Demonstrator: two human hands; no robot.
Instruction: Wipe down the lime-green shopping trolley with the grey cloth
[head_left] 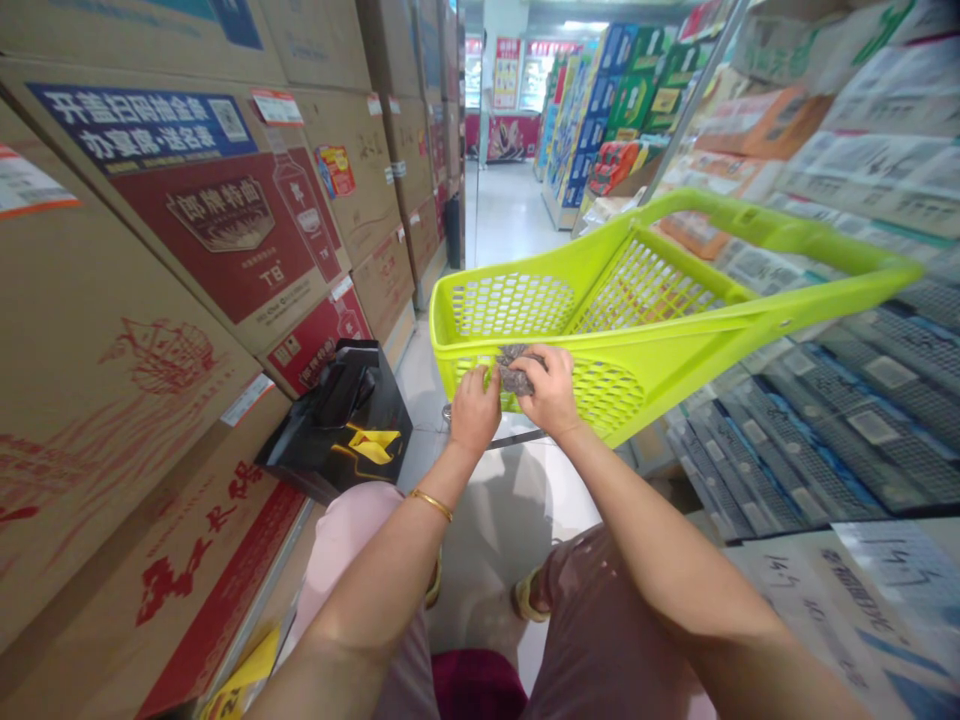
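A lime-green shopping cart (517, 340) with perforated basket walls stands in front of me. My right hand (550, 390) is closed around a crumpled grey cloth (516, 372) and presses it against the near side of the basket, just below the rim. Beside it, my left hand (476, 408) has its fingers curled in against the same wall. Its thumb is at the left edge of the cloth, but whether it grips the cloth or the basket lattice is hidden.
Stacked cardboard cartons (315, 200) line the left, with a black gift box (337, 420) on the floor against them. Packaged goods (840, 400) are piled close on the right. Beyond the cart, the tiled aisle (514, 200) runs past further shelves (592, 110).
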